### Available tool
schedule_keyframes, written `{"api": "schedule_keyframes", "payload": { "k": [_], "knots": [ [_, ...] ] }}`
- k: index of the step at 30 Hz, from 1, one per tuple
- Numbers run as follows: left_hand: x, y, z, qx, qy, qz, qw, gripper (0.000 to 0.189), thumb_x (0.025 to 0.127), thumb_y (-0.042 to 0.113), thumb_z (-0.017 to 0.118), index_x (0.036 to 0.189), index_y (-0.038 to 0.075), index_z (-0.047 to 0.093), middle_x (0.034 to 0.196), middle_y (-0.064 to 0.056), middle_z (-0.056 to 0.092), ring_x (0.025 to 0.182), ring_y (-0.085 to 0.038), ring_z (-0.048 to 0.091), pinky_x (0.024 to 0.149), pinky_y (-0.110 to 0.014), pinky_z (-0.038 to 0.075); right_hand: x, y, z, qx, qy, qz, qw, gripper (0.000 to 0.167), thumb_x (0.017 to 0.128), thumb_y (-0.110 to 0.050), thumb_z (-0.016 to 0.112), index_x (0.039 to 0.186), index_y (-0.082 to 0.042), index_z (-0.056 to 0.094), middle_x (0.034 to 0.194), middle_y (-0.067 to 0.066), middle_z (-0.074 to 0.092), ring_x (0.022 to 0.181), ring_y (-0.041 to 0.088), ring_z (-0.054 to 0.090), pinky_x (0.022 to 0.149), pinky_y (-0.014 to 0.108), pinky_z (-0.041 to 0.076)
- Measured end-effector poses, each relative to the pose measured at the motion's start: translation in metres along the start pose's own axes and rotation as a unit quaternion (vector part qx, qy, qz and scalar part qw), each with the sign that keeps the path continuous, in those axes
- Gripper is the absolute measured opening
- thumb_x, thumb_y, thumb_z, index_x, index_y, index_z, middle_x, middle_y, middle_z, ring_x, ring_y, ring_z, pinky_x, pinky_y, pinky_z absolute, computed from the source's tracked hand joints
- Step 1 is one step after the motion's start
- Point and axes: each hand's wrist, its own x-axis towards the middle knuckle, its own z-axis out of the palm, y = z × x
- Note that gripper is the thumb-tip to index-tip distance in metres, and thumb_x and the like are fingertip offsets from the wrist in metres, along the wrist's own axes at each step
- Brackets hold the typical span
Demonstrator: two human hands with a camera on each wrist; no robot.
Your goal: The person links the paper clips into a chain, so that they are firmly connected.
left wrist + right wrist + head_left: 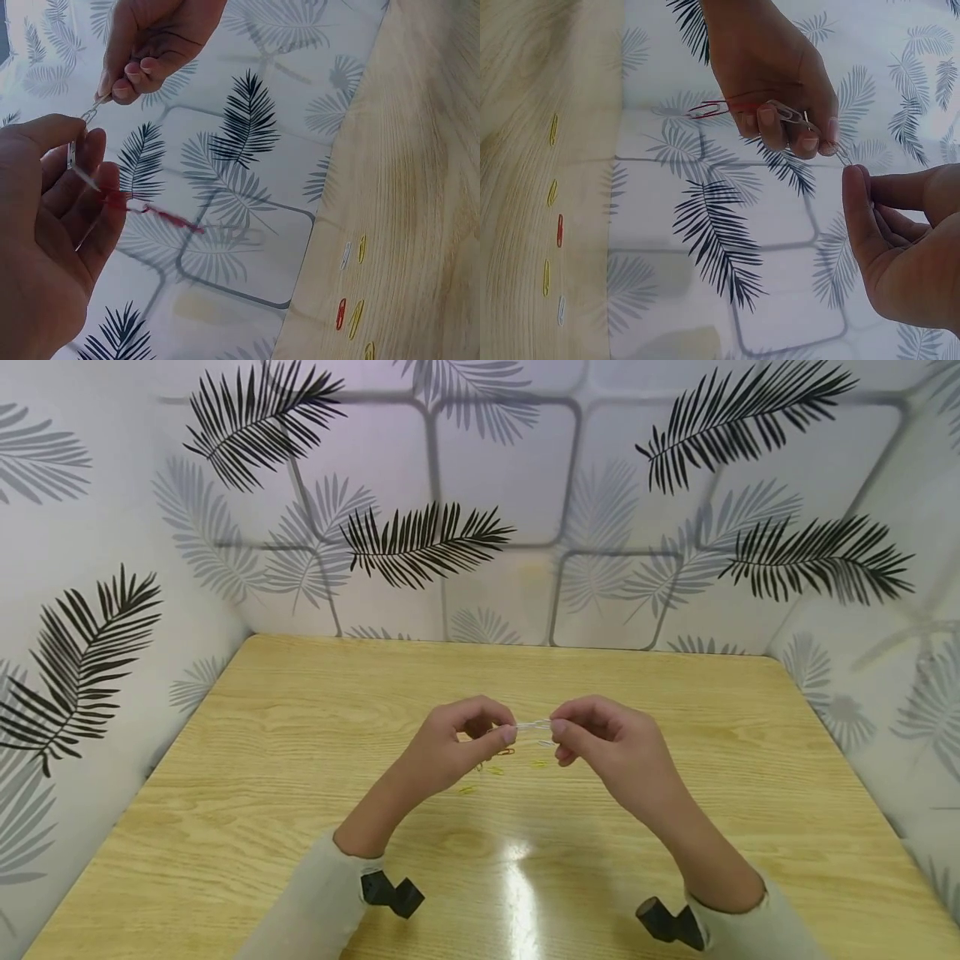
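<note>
Left hand [450, 747] and right hand [626, 752] pinched white looped-wire paper clips [533, 725] between them | above yellowish wood-grain counter [300, 710] | long axis ran left-to-right, neither hand nearer | red-and-white clip chain [709, 109] hung from left

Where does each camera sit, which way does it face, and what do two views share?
Head: worn on the head, facing forward and down at table and wall; left hand, right hand and sleeves show.
Left wrist: worn there, looking past left hand at right hand, wall and table.
Right wrist: worn there, looking past right hand at left hand, wall and table.
Both wrist views share both hands, the chain and loose clips.
</note>
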Motion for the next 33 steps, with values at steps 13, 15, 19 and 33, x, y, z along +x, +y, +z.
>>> {"api": "schedule_keyframes", "payload": {
  "k": [13,15,19,33],
  "knots": [
    [0.000,0.005,0.008,-0.104,-0.104,-0.058,0.9874,0.023,0.100,0.023,0.061,0.117,0.008,0.062,0.084,-0.004,0.058,0.071,-0.022,0.055,0.061,-0.030,0.047,-0.006,-0.004,0.005,0.015,-0.035,-0.011,0.9992,0.015,0.097,-0.020,0.069,0.103,-0.006,0.070,0.086,0.011,0.070,0.076,0.020,0.070,0.076,0.033,0.059],
    [-0.001,0.006,0.009,-0.095,-0.101,-0.060,0.9885,0.020,0.101,0.024,0.060,0.114,0.009,0.064,0.083,-0.004,0.057,0.070,-0.024,0.054,0.060,-0.030,0.048,-0.006,-0.003,0.005,0.011,-0.038,-0.013,0.9991,0.014,0.097,-0.020,0.069,0.103,-0.008,0.070,0.086,0.010,0.070,0.077,0.020,0.070,0.076,0.033,0.059],
    [-0.003,0.006,0.008,-0.074,-0.078,-0.058,0.9925,0.014,0.102,0.024,0.059,0.108,0.014,0.067,0.082,-0.005,0.055,0.069,-0.034,0.051,0.058,-0.030,0.048,-0.006,-0.001,0.006,0.006,-0.045,-0.019,0.9988,0.013,0.098,-0.020,0.068,0.104,-0.008,0.070,0.088,0.010,0.069,0.077,0.020,0.069,0.076,0.032,0.059],
    [-0.024,-0.002,-0.016,-0.005,-0.001,-0.051,0.9987,0.010,0.102,0.020,0.060,0.101,0.017,0.069,0.080,-0.003,0.054,0.063,-0.017,0.045,0.056,-0.029,0.040,0.004,0.009,0.014,-0.014,-0.082,-0.016,0.9964,0.015,0.098,-0.024,0.067,0.108,-0.014,0.070,0.090,0.007,0.068,0.079,0.022,0.069,0.078,0.034,0.058]
  ]
}}
